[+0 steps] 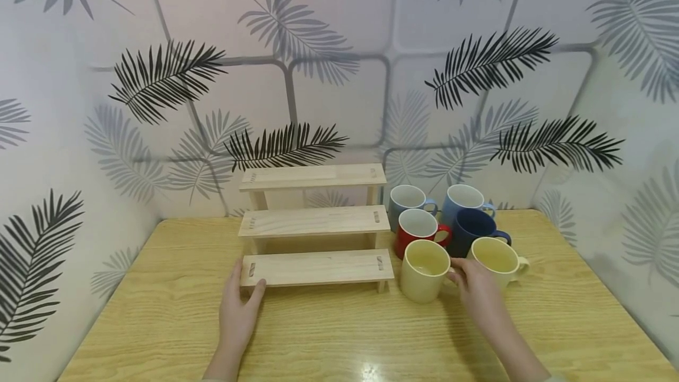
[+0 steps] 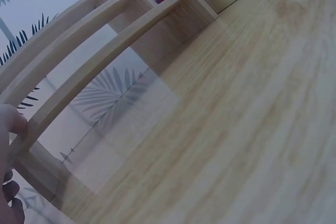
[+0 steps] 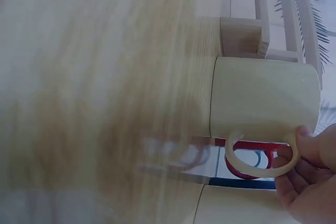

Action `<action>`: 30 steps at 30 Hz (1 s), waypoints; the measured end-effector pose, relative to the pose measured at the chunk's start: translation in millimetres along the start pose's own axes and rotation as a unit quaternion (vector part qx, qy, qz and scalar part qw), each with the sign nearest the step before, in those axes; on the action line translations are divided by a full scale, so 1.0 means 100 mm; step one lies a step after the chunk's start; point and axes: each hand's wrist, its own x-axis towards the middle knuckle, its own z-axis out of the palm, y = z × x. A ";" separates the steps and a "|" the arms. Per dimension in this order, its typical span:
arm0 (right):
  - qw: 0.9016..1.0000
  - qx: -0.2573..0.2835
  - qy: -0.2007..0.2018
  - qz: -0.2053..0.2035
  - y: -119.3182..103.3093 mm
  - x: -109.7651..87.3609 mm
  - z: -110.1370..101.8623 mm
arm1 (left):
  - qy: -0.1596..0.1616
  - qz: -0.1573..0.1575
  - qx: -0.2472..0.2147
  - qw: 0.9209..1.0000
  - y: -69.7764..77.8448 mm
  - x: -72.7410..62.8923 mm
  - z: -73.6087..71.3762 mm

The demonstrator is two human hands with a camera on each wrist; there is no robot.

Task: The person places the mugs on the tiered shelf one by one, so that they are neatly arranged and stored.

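Observation:
A three-tier wooden shelf rack (image 1: pixel 318 267) stands on the table, its steps rising toward the wall. My left hand (image 1: pixel 240 305) grips the left end of its lowest board, thumb by the front edge, as the left wrist view also shows. To the right of the rack is a pale yellow mug (image 1: pixel 421 287); its base meets the table in the right wrist view. My right hand (image 1: pixel 480 290) pinches this mug's handle (image 3: pixel 262 171) between thumb and fingers. Close beside that hand stands a second pale yellow mug (image 1: pixel 495 258), handle pointing right.
Behind the yellow mugs stand a red mug (image 1: pixel 405 243), a dark blue mug (image 1: pixel 467 237), a grey-blue mug (image 1: pixel 398 208) and a light blue mug (image 1: pixel 453 205), packed closely. A leaf-patterned wall (image 1: pixel 339 105) rises behind the wooden table (image 1: pixel 329 335).

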 end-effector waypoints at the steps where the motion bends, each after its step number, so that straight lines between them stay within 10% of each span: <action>1: 1.000 0.001 0.000 0.003 -0.01 -0.01 0.00 | 0.001 0.003 0.007 1.000 -0.01 0.00 0.00; 16: 0.988 0.086 -0.005 0.132 -0.03 -0.09 0.05 | -0.004 0.017 0.034 0.999 -0.02 0.00 0.02; 30: 0.976 0.171 0.029 0.133 0.15 -0.17 0.19 | -0.010 0.017 0.038 0.999 -0.02 -0.01 0.01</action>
